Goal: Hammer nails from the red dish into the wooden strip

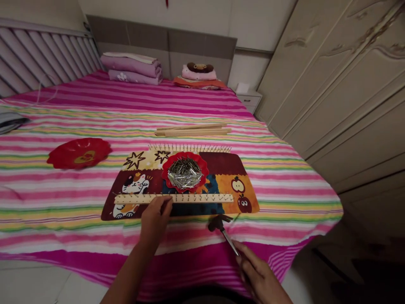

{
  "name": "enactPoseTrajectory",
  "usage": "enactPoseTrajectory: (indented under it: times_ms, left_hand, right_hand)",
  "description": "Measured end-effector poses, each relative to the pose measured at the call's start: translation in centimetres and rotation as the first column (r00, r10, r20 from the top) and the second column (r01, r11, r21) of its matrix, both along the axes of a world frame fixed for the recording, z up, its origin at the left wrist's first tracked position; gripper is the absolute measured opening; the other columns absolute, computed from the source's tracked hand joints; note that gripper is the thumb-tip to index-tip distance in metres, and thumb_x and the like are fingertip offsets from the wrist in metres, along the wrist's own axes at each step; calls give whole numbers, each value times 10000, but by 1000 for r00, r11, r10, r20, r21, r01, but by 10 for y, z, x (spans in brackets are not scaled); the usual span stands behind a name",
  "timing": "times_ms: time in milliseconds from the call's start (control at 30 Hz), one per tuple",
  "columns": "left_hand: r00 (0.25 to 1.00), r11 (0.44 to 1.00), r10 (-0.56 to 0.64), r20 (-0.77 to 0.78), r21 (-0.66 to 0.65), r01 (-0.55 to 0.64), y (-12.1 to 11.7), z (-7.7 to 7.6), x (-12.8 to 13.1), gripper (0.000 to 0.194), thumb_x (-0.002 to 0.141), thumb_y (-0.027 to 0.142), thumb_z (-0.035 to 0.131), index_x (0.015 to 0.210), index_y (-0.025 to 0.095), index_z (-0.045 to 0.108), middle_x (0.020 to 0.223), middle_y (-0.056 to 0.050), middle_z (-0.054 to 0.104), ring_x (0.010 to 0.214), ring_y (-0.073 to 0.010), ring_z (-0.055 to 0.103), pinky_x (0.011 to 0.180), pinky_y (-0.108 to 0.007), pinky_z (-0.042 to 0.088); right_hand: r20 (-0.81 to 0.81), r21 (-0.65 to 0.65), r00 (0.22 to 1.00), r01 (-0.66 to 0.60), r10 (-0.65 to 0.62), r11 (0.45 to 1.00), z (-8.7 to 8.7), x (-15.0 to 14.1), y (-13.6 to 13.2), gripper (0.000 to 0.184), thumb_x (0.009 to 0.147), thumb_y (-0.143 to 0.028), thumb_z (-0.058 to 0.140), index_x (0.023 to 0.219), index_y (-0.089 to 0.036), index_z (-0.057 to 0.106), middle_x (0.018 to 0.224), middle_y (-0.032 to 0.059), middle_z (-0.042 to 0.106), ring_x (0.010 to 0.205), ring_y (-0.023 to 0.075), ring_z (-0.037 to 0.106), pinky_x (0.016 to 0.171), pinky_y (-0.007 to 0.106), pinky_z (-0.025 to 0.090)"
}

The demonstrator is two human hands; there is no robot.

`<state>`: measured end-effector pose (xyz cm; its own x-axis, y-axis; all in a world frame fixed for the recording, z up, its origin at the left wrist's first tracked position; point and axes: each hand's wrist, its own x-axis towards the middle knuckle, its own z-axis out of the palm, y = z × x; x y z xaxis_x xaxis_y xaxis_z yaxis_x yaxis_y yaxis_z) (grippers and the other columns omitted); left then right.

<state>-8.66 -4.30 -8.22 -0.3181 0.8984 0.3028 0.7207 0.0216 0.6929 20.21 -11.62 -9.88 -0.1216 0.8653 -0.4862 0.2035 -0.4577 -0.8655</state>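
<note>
My right hand [256, 270] grips a claw hammer [228, 240] by its handle, the head low over the near side of the bed. Curled closed, my left hand [156, 217] has its fingertips on a wooden strip [202, 198] studded with a row of nails; whether a nail is also between the fingers I cannot tell. The strip lies across a patterned mat [247, 185] with cat and apple pictures. Just behind it, a red scalloped dish [165, 169] holds a heap of loose nails [185, 172]. A second nail-studded strip [190, 148] lies along the mat's far edge.
Plain wooden strips [193, 131] are stacked farther back on the striped bedsheet [63, 202]. A red plate [68, 154] lies to the left. Folded bedding [133, 69] and a pillow pile [199, 76] sit by the headboard. A wardrobe [341, 84] stands at the right.
</note>
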Motion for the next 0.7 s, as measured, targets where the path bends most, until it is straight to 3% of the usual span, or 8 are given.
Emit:
enactPoseTrajectory:
  times_ms: [133, 267, 467, 600, 700]
  left_hand:
    - [986, 1000, 16, -167, -2, -16, 15, 27, -6, 216, 813, 321, 462, 856, 204, 639, 874, -42, 660, 829, -172, 593, 760, -273, 445]
    - [913, 988, -134, -386, -127, 91, 54, 46, -7, 222, 797, 258, 467, 864, 188, 666, 911, -77, 665, 876, -220, 574, 812, -327, 417]
    - [774, 910, -296, -560, -412, 49, 94, 46, 0, 210, 728, 180, 498, 759, 230, 700, 898, -91, 672, 890, -278, 573, 754, -378, 385]
    - [734, 881, -344, -585, -471, 38, 98, 49, 1, 199, 738, 188, 487, 742, 218, 684, 881, -89, 678, 864, -244, 591, 741, -340, 375]
    - [755, 865, -376, -537, -496, 78, 93, 60, -5, 187, 747, 209, 472, 743, 207, 659, 837, -69, 683, 815, -207, 599, 700, -290, 378]
  right_hand:
    - [-38, -124, 988, 141, -147, 982, -28, 12, -10, 650, 758, -541, 483, 1286, -162, 454, 434, -97, 361, 294, 51, 238, 290, 146, 136]
    - [-90, -165, 978, 171, -187, 971, -38, 16, -7, 625, 760, -488, 493, 1289, -164, 419, 448, -99, 414, 268, 31, 237, 261, 120, 137]
    - [-170, -187, 964, 172, -204, 967, -44, 17, -5, 591, 764, -468, 506, 1271, -176, 421, 429, -106, 426, 266, 21, 227, 253, 106, 139]
    - [-172, -192, 964, 169, -203, 967, -44, 17, -5, 591, 758, -469, 515, 1270, -186, 428, 446, -96, 450, 268, 23, 243, 244, 102, 156]
    - [-171, -207, 965, 161, -198, 965, -43, 18, -3, 590, 753, -455, 522, 1270, -186, 428, 438, -101, 441, 258, 26, 251, 241, 104, 154]
